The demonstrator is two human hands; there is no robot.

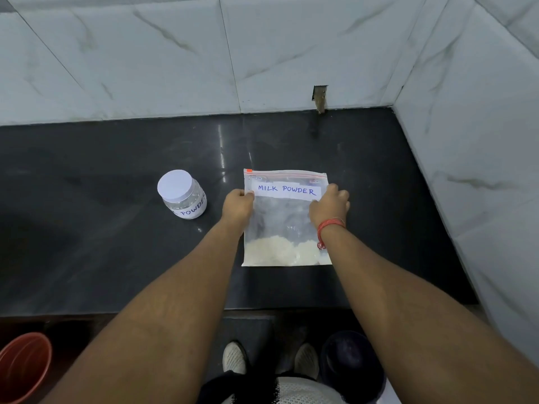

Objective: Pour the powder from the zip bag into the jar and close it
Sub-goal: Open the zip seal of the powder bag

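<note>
Lying flat right of the capped jar, the zip bag was pinched by the left hand and right hand beside its label; the seal would best be parted evenly, powder kept low.

Jar left of zip bag
</note>
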